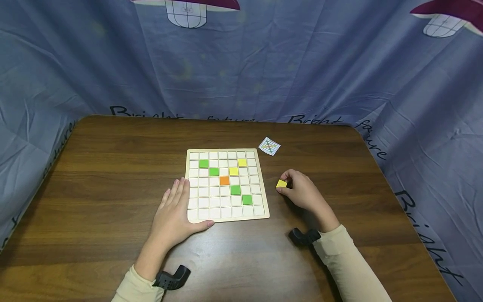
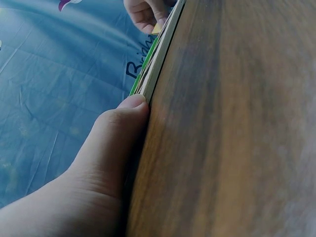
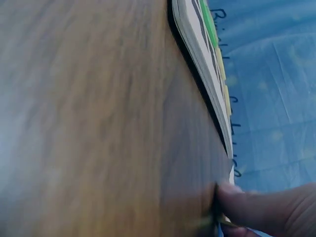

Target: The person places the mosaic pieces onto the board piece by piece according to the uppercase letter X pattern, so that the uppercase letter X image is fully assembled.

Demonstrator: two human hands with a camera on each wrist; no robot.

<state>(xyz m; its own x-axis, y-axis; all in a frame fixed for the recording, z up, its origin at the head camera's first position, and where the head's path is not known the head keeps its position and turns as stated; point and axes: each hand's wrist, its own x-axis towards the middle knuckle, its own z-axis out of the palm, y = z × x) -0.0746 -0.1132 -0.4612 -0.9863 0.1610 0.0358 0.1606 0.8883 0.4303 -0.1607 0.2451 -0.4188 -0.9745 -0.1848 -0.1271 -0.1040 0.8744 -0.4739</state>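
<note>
A square grid board (image 1: 203, 202) with white cells lies on the table. Green tiles (image 1: 214, 172) and an orange tile (image 1: 224, 180) run diagonally across it, and two yellow tiles (image 1: 234, 171) sit toward its upper right. My left hand (image 1: 171, 216) rests along the board's left side, fingers straight, with the thumb at the front edge; the left wrist view shows that thumb (image 2: 118, 116) against the board's rim. Right of the board, my right hand (image 1: 303, 191) pinches a yellow tile (image 1: 281, 183) between thumb and fingers. In the right wrist view, the thumb (image 3: 252, 205) largely hides that tile.
A small pattern card (image 1: 269, 146) with a coloured grid lies beyond the board's upper right corner. Brown wood forms the tabletop (image 1: 113, 176), and a blue printed curtain (image 1: 264, 75) hangs behind it. Each wrist wears a black camera mount (image 1: 172, 278).
</note>
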